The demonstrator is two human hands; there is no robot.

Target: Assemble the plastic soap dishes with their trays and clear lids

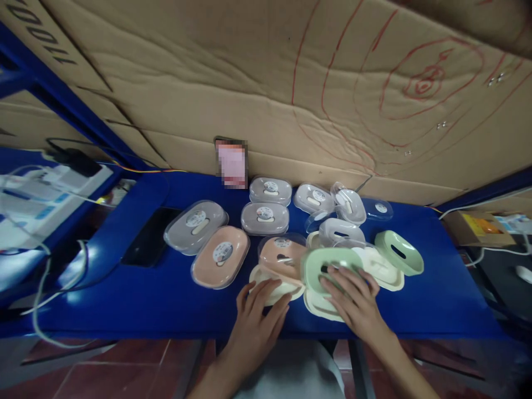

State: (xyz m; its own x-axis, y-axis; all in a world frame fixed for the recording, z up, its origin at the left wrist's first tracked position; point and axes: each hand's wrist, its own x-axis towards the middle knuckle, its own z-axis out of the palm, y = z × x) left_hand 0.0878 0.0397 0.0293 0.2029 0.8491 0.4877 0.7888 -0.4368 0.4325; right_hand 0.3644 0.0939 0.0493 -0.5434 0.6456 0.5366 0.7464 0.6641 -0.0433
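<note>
Through the head camera I see my right hand (353, 296) palm down, its fingers loosely parted and laid over the green box (312, 272) beside its dark slot, rather than wrapped around it. That box sits above a cream tray (318, 306) near the front of the blue table (178, 310). My left hand (261, 316) is half spread, fingers arched at the near edge of another pale tray (282, 292); I can't tell whether the tips touch it. Just behind lies a lidded peach box (272, 255), and another green box (394, 252) is tilted farther right.
</note>
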